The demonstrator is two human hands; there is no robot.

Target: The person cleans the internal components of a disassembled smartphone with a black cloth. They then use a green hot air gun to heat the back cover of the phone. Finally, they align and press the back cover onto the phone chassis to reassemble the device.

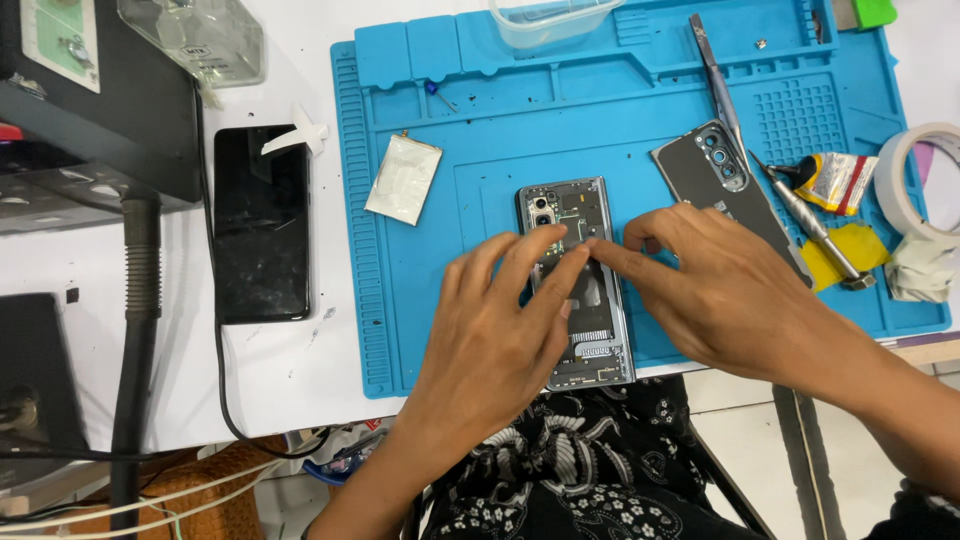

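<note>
At the far left a black phone (262, 222) lies face up on the white table (290, 360), a thick cable (135, 330) running down beside it; both sit well clear of the work. On the blue repair mat (420, 290), a silver-wrapped battery (403, 178) rests left of the opened phone body (578, 290), which lies lengthwise near the mat's near edge.

The left hand (495, 340) lies over the body's lower left, fingers spread and flat, gripping nothing. The right hand (725, 295) reaches in from the right, its fingertips (600, 250) pressing the body's middle, also closed on nothing.

Pressing seems best done evenly, with fingertips only, while the left hand steadies the frame, since its bottom end overhangs the mat's near edge.

To the right, the back cover (725, 180), tweezers (715, 75), a screwdriver (815, 230) and a tape roll (920, 180) crowd the right hand's path; open mat lies mainly to the left.
</note>
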